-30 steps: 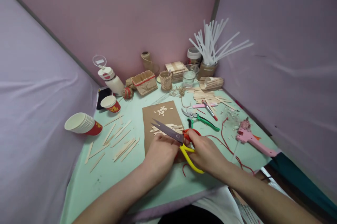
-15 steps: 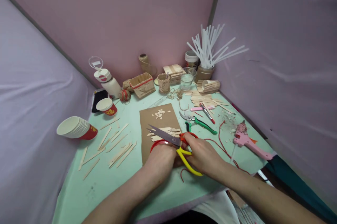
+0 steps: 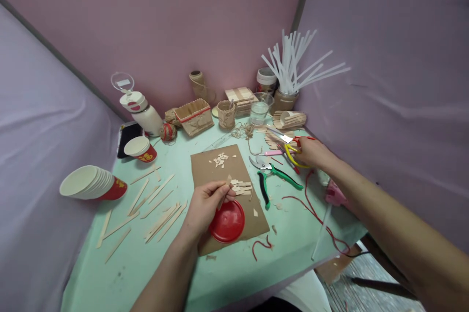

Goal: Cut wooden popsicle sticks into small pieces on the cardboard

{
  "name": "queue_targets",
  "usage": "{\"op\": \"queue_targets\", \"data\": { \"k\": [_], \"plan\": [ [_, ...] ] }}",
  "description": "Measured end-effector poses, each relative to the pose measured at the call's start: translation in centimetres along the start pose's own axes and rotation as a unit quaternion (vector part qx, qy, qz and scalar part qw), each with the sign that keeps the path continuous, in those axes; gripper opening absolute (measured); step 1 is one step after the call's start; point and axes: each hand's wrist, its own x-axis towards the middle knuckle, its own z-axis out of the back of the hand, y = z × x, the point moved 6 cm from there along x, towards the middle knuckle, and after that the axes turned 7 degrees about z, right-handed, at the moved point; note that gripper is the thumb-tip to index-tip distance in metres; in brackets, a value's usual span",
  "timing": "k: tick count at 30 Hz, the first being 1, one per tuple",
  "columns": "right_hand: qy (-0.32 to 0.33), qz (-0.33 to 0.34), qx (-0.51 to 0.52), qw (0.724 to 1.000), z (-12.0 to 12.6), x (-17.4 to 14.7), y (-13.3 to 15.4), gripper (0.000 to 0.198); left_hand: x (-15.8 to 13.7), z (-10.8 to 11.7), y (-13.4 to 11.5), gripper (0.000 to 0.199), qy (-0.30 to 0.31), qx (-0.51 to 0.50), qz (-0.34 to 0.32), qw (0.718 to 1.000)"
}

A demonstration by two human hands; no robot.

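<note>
My left hand (image 3: pixel 208 205) is closed in a pinch on a small wooden stick piece (image 3: pixel 229 179), over a sheet of brown cardboard (image 3: pixel 205 165). Just below those fingers lies a round red lid (image 3: pixel 229 223). Cut stick pieces (image 3: pixel 242 187) lie in a bundle beside the fingertips, with small wood chips (image 3: pixel 222 159) farther up the cardboard. At the right, my right hand (image 3: pixel 313 151) grips scissors (image 3: pixel 292 156) by their red and yellow handles. Their blades point left above wooden sticks and a pink-handled tool (image 3: pixel 273 153).
Green-handled pruning shears (image 3: pixel 282 175) lie right of the cardboard. A pink glue gun (image 3: pixel 335 194) is partly behind my right forearm. Loose sticks (image 3: pixel 164 221) and paper cups (image 3: pixel 93 182) are at left. A glass of water (image 3: pixel 259 111) and a straw jar (image 3: pixel 285 100) stand behind.
My right hand has carried the scissors away from the cardboard, up and to the right. My left hand stays over the cardboard, now pinching a stick piece, and the red lid shows more fully.
</note>
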Motion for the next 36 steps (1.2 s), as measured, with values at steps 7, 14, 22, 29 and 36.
{"op": "queue_targets", "data": {
  "k": [7,14,22,29,36],
  "plan": [
    [0.016,0.042,-0.067,0.997,-1.6,0.9,0.0,0.023,0.1,0.3,0.5,0.029,0.008,-0.053,0.014,0.998],
    [-0.047,0.049,-0.131,0.989,0.5,-2.2,1.8,0.03,0.0,0.2,0.4,0.026,0.004,-0.054,0.006,0.999],
    [0.021,0.093,0.007,0.995,-1.7,-5.8,6.0,0.012,-0.1,0.2,0.5,0.029,-0.01,-0.061,0.014,0.998],
    [0.025,0.085,0.074,0.993,-3.2,-5.9,6.0,0.009,-0.3,0.3,0.4,0.027,-0.004,-0.046,0.003,0.999],
    [-0.006,0.132,0.301,0.945,0.2,-11.7,7.2,0.022,-2.5,-4.0,0.5,0.023,0.102,-0.042,0.036,0.993]
  ]
}}
